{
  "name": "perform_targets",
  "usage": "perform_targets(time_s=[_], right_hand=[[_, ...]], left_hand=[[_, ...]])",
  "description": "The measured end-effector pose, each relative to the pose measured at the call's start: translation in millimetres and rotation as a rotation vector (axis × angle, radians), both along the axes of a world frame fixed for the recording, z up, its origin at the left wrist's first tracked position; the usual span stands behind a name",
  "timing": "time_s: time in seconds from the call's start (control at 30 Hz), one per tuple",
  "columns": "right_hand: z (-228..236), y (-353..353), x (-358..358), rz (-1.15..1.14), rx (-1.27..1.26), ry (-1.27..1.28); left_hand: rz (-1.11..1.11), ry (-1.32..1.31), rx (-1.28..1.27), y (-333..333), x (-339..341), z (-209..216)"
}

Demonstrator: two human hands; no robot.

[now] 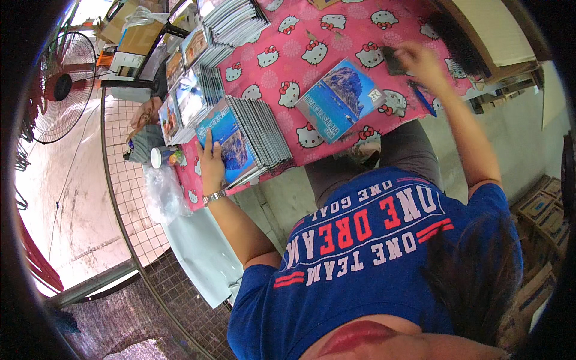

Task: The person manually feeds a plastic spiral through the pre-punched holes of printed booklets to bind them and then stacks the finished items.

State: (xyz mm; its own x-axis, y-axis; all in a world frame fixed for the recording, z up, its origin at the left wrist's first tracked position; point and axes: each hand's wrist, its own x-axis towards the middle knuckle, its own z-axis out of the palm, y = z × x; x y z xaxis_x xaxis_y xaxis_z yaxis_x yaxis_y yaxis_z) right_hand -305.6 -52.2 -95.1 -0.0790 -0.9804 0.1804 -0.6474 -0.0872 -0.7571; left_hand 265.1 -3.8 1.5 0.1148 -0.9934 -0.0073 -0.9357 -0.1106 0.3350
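Observation:
My left hand [210,163] lies with outstretched fingers on the near corner of a stack of spiral-bound notebooks [231,144], whose top cover shows blue water and a rocky cliff. One notebook [341,99] with the same kind of cover lies flat by itself on the pink tablecloth, between my two hands. Beyond its right edge, my right hand [421,65] has its fingers closed round a small dark, blocky piece [393,62]; what it is exactly I cannot make out. A blue pen [425,101] rests near the table edge, below my right wrist.
More notebook stacks [233,24] run along the table's left side. A white-lidded jar [159,157] and a plastic bag [165,195] are by the left edge. A fan [63,87] stands far left, cardboard boxes [139,39] behind. A wooden-framed panel [492,30] borders the right.

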Motion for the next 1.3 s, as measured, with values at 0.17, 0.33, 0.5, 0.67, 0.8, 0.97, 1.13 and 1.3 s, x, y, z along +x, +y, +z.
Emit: perform_targets(time_s=[0.17,0.33,0.5,0.67,0.8,0.97,1.13,1.3], right_hand=[[-8,65,186,0.699,0.444,-0.704],[-34,65,294,0.577,1.136,-1.181],[-21,71,330,0.638,1.090,-1.038],[-32,75,349,0.683,0.989,-0.961],[-36,65,324,0.757,0.531,-0.679],[18,15,193,0.493,-0.198,-0.403],[-23,-45,-43,-0.443,-0.186,0.131],[-75,-19,-111,-0.701,0.014,0.888]], left_hand=[[0.021,0.028,-0.025,2,-7,3],[-0.019,0.030,-0.034,-2,-1,6],[-0.064,0.021,0.022,3,6,9],[-0.162,0.064,0.040,-15,26,16],[-0.150,0.070,0.083,-23,22,20],[-0.142,0.012,0.071,-9,36,16],[-0.315,-0.041,-0.321,-19,-56,74],[-0.573,0.503,-0.233,-48,-215,21]])
